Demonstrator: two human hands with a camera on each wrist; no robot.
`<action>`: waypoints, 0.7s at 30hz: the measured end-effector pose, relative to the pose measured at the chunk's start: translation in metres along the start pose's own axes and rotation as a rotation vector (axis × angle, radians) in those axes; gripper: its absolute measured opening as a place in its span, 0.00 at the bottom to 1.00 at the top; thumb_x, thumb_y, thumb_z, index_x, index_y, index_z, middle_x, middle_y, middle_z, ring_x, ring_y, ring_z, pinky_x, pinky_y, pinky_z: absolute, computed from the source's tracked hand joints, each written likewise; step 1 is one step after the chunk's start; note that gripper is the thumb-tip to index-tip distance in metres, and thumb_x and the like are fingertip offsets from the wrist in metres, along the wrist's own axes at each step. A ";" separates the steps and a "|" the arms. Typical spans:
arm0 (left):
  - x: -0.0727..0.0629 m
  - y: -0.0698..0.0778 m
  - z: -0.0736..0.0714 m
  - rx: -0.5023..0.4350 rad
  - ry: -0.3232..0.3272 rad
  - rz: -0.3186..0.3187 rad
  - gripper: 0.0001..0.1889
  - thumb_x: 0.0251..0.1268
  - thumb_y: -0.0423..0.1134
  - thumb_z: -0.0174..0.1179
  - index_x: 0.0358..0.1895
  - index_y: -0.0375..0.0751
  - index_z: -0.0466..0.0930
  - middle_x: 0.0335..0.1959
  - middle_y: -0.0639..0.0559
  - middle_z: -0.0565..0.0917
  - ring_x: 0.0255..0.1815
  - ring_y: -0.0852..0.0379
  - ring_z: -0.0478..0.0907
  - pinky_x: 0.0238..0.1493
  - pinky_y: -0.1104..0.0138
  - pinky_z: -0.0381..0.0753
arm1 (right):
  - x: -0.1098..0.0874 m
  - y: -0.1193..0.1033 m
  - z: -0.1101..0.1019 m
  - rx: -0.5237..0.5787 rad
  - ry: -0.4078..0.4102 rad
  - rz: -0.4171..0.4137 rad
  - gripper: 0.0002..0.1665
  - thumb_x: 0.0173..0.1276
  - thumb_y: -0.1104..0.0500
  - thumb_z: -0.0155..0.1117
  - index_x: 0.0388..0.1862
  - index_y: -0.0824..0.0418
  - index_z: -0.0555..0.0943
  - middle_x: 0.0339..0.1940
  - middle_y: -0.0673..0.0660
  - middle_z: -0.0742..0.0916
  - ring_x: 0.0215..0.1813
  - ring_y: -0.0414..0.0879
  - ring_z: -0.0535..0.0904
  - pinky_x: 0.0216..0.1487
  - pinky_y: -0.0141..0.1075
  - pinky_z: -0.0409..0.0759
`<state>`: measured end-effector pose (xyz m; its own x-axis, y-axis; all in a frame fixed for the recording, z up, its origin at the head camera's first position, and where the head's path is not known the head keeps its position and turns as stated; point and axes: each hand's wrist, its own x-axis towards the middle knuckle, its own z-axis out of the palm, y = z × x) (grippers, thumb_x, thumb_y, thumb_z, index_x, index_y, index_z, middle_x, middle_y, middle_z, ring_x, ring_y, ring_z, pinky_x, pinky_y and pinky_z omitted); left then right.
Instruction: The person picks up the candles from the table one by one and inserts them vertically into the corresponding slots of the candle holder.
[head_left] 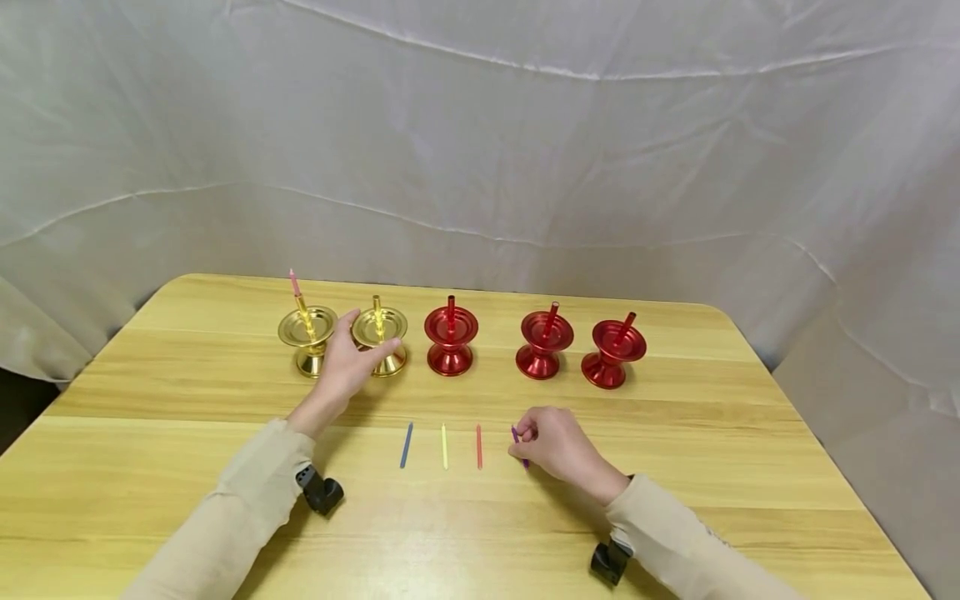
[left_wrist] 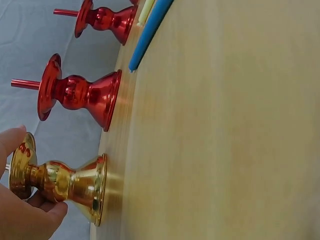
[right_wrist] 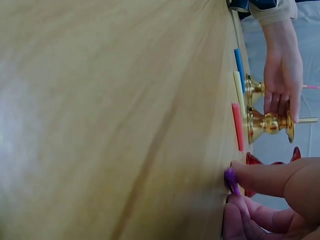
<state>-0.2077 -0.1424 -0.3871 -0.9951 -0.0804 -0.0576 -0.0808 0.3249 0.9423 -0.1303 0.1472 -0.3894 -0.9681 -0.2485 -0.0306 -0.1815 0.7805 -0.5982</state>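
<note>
My left hand (head_left: 347,367) holds the second gold candle holder (left_wrist: 57,182) from its left side. The thumb lies at the dish rim and the fingers curl beneath the dish by the stem; the holder's base stands on the table. My right hand (head_left: 557,443) pinches a purple candle (right_wrist: 231,181) between thumb and fingers, low over the table. To its left lie a red candle (head_left: 479,447), a yellow candle (head_left: 445,447) and a blue candle (head_left: 407,445). Just left of my left hand, another gold holder (head_left: 309,362) carries an upright pink candle (head_left: 294,282).
Three red candle holders continue the row to the right: one near the middle (head_left: 450,358), another (head_left: 538,363) farther right, and the last (head_left: 604,372) at the row's end. A pale cloth (head_left: 480,150) hangs behind the wooden table (head_left: 420,542).
</note>
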 end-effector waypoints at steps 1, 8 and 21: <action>0.000 0.000 0.000 -0.004 0.000 0.004 0.48 0.62 0.43 0.66 0.76 0.33 0.42 0.72 0.32 0.55 0.72 0.40 0.55 0.71 0.52 0.56 | 0.000 -0.001 0.000 -0.009 -0.002 -0.003 0.08 0.51 0.67 0.75 0.24 0.62 0.81 0.19 0.46 0.79 0.24 0.38 0.71 0.28 0.30 0.72; 0.001 -0.003 -0.002 -0.017 -0.009 0.014 0.47 0.61 0.43 0.67 0.75 0.33 0.45 0.69 0.32 0.61 0.69 0.40 0.61 0.69 0.52 0.59 | 0.002 -0.007 -0.003 -0.114 -0.029 -0.065 0.05 0.54 0.68 0.72 0.23 0.61 0.84 0.20 0.46 0.80 0.26 0.40 0.71 0.30 0.32 0.72; 0.001 -0.003 -0.003 0.000 -0.012 0.002 0.48 0.60 0.44 0.68 0.75 0.34 0.46 0.71 0.32 0.58 0.71 0.39 0.56 0.71 0.50 0.54 | 0.006 -0.010 -0.006 -0.009 -0.139 -0.110 0.04 0.66 0.68 0.62 0.35 0.62 0.83 0.26 0.47 0.81 0.30 0.40 0.73 0.34 0.33 0.74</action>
<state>-0.2088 -0.1464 -0.3888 -0.9958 -0.0690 -0.0598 -0.0791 0.3247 0.9425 -0.1354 0.1416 -0.3790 -0.9092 -0.4093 -0.0765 -0.2869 0.7489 -0.5973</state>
